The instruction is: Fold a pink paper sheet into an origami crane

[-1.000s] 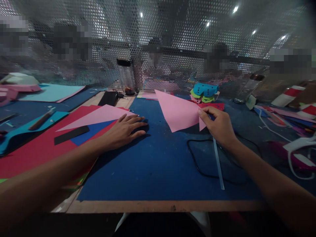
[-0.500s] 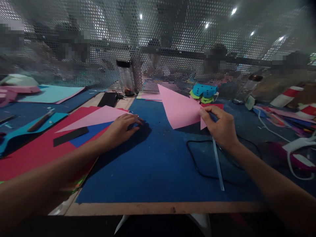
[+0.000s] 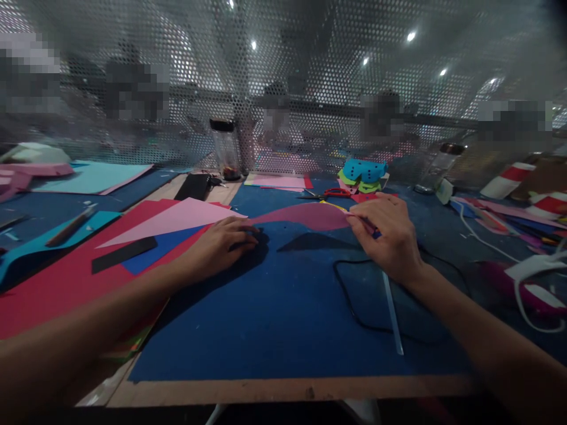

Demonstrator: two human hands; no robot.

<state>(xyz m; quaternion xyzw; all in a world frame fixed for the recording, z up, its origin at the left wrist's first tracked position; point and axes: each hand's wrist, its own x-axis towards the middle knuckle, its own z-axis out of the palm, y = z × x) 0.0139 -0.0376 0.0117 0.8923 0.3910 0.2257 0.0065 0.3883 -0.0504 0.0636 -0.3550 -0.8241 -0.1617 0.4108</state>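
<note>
Right hand (image 3: 384,233) pinching curved pink sheet (image 3: 305,216) above blue mat (image 3: 274,319), left hand (image 3: 225,243) loosely curled, grip unclear

Perforated metal partition (image 3: 186,53) behind a wood-edged table (image 3: 208,391), bright ceiling lights (image 3: 411,36) overhead, dim lower edge.

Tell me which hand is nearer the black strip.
Left. The left hand is to the right of the black strip, apart from it; the right hand is farther right, holding pink paper over the blue mat.
</note>
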